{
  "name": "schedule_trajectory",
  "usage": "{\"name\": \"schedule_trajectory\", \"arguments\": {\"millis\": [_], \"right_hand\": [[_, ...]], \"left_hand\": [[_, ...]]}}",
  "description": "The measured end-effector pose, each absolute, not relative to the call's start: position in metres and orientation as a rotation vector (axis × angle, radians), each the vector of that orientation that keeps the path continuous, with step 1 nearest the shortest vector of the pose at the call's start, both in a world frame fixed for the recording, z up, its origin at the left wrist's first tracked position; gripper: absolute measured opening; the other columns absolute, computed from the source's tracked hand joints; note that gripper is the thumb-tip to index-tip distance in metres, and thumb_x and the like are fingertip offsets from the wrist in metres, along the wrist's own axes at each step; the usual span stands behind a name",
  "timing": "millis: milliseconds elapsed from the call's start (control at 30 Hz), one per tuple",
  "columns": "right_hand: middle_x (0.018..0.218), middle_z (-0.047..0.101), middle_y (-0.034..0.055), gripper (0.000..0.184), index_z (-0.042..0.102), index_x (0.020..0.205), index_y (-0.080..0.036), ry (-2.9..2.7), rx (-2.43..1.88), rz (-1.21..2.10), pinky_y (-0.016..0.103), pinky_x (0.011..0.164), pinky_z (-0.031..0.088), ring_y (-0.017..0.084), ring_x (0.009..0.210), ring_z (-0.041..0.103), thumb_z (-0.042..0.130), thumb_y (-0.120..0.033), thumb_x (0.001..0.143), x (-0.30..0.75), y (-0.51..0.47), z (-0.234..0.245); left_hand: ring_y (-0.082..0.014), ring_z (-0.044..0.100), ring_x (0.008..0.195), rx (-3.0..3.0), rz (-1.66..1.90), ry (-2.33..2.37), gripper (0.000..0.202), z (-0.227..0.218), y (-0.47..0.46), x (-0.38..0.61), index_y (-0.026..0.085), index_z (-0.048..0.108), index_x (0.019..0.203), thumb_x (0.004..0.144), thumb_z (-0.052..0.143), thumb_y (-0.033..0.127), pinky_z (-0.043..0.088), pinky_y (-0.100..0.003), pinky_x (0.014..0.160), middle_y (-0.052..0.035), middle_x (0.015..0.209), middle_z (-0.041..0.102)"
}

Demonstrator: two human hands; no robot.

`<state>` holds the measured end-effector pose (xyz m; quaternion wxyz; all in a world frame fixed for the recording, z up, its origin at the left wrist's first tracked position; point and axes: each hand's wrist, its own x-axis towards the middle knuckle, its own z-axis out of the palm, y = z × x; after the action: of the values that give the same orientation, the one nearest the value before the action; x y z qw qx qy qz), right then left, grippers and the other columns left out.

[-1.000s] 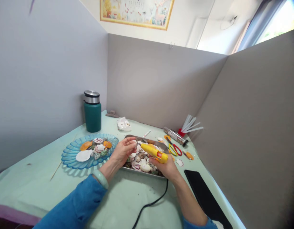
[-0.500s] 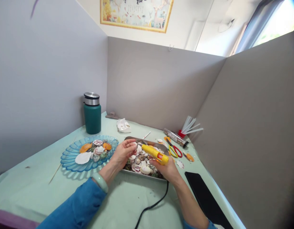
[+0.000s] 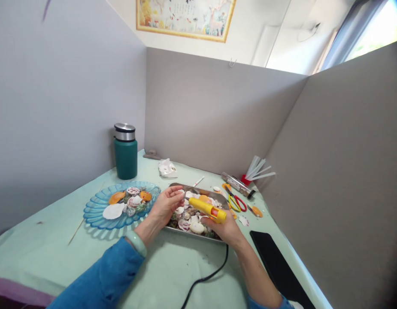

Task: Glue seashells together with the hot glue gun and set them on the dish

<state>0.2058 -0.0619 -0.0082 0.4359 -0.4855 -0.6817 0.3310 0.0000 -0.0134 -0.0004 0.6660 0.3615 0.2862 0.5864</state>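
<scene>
My right hand (image 3: 224, 229) grips a yellow hot glue gun (image 3: 206, 208) over a metal tray (image 3: 193, 234) full of shells. Its nozzle points left, right by the fingertips of my left hand (image 3: 168, 205). Those fingers are pinched together on something too small to make out, above the tray's left end. From below my right hand a black cord (image 3: 206, 278) runs toward the near edge. Left of the tray, a blue scalloped plate (image 3: 95, 210) carries shells, among them a large white shell (image 3: 113, 211) and an orange shell (image 3: 116, 198).
A green flask (image 3: 125, 159) stands at the back left. To the right are scissors (image 3: 238, 202), a clear tube (image 3: 237, 185), glue sticks (image 3: 256, 171) in a red holder, and a black phone-like slab (image 3: 278, 266). Crumpled white paper (image 3: 168, 168) lies behind the tray. Grey panels enclose the table.
The glue gun has shifted slightly left, its nozzle now closer to my left fingertips. My left hand keeps its pinch, and the camera view has moved slightly.
</scene>
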Motion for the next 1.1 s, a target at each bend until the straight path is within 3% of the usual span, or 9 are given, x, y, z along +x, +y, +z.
{"name": "schedule_trajectory", "arguments": {"millis": [1100], "right_hand": [[0.084, 0.073, 0.0068, 0.032, 0.072, 0.089, -0.016, -1.65, -1.175, 0.77, 0.034, 0.071, 0.055, 0.023, 0.076, 0.067, 0.073, -0.041, 0.07, 0.2059, -0.0622, -0.0074]], "left_hand": [[-0.0078, 0.062, 0.057, 0.682, 1.153, 0.502, 0.026, 0.0003, -0.0136, -0.0067, 0.009, 0.064, 0.095, 0.071, 0.068, 0.002, 0.053, -0.017, 0.056, -0.004, 0.073, 0.066]]}}
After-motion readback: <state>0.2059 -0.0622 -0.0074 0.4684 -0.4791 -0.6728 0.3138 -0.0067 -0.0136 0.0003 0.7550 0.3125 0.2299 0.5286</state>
